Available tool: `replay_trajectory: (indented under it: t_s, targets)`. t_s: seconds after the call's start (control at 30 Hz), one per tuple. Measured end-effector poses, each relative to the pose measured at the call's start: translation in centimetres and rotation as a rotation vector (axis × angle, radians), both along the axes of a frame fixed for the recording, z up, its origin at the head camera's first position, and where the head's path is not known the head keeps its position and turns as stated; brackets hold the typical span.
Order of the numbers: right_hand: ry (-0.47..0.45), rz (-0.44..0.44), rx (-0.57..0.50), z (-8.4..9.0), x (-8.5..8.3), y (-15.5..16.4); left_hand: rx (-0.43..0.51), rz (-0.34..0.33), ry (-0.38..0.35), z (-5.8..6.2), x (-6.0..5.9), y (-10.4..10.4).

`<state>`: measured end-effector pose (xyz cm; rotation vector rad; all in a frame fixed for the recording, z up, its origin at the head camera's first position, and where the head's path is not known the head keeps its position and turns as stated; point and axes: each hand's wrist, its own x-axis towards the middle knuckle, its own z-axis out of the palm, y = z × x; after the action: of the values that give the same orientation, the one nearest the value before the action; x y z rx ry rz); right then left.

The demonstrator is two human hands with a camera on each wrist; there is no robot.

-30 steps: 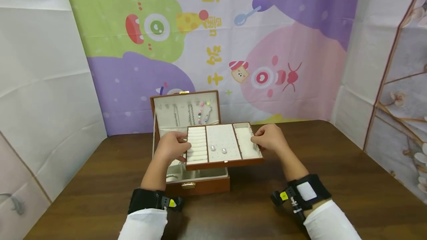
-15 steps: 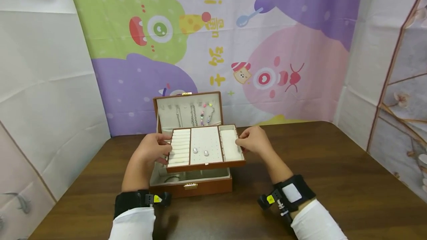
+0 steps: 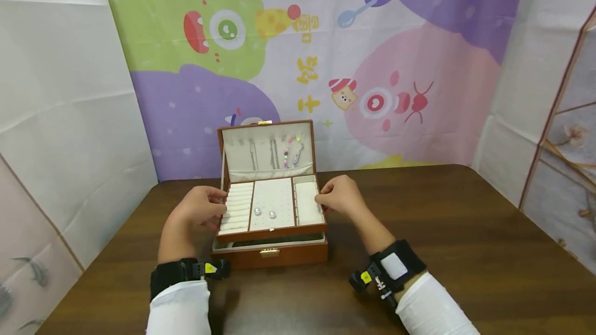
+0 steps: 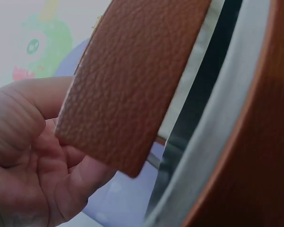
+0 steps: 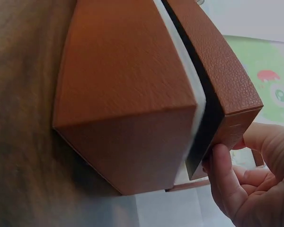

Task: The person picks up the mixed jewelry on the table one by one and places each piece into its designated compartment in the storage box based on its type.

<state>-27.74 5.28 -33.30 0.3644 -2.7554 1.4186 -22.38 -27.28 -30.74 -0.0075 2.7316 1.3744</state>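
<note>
Both hands hold a brown-edged jewelry tray (image 3: pixel 273 194) level just above the open jewelry box (image 3: pixel 298 255). My left hand (image 3: pixel 201 206) grips its left end, thumb on top, with fingers reaching beneath in the left wrist view. At the opposite end my right hand (image 3: pixel 342 195) pinches the side; the right wrist view shows fingertips (image 5: pixel 220 153) under the tray's corner. Ring rolls (image 3: pixel 238 208) fill the tray's left part, and two pearl earrings (image 3: pixel 265 213) sit on its middle panel. A narrow gap separates tray and box rim (image 4: pixel 255 71). Most of the box's inside is hidden.
The box's raised lid (image 3: pixel 267 146) stands behind, with silver necklaces (image 3: pixel 273 153) and a colorful beaded one (image 3: pixel 286 153) hanging in it. A gold clasp (image 3: pixel 269 253) is on the box front. Dark wooden table (image 3: pixel 419 231) lies beneath, with a cartoon cloth (image 3: pixel 321 133) behind.
The tray, held by both hands, has moved left and lower until it lines up over the box. The box's inner compartments, visible earlier, are now mostly covered.
</note>
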Motion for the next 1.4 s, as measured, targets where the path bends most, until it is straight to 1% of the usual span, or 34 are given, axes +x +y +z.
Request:
replay_trajectory:
  t_s: [0.17, 0.27, 0.5, 0.67, 0.83, 0.93, 1.07, 1.13, 1.23, 1.33, 1.4]
  targets:
    - [-0.007, 0.011, 0.016, -0.3, 0.2, -0.4, -0.012, -0.002, -0.018, -0.2, 0.0, -0.4]
    - [-0.013, 0.010, 0.021, -0.5, 0.3, -0.5, -0.018, -0.003, -0.024, -0.3, 0.0, -0.4]
    - [-0.018, 0.009, 0.038, -0.9, 0.4, -0.6, -0.090, 0.012, -0.022, -0.3, 0.0, 0.2]
    - [0.006, 0.030, 0.066, -1.0, 0.5, -0.7, -0.165, 0.035, -0.006, -0.2, 0.2, 0.4]
    - [-0.017, 0.031, 0.073, -1.1, 0.5, -0.7, -0.278, 0.062, 0.034, -0.1, 0.3, 1.0]
    - [-0.026, 0.026, 0.074, -1.2, 0.6, -0.7, -0.347, 0.063, 0.067, -0.1, 0.2, 1.3]
    - [-0.026, 0.030, 0.093, -1.3, 0.7, -0.9, -0.424, 0.019, 0.086, -0.3, 0.0, 1.7]
    - [-0.038, 0.027, 0.089, -1.3, 0.7, -0.9, -0.447, 0.003, 0.084, -0.4, -0.1, 1.8]
    - [-0.047, 0.013, 0.081, -1.3, 0.7, -1.0, -0.454, 0.015, 0.083, -0.3, -0.1, 2.1]
    - [-0.049, 0.001, 0.091, -1.4, 0.6, -1.0, -0.451, 0.047, 0.054, -0.1, -0.2, 2.2]
    - [-0.045, 0.001, 0.104, -1.5, 0.6, -1.0, -0.450, 0.056, 0.035, -0.1, -0.2, 2.2]
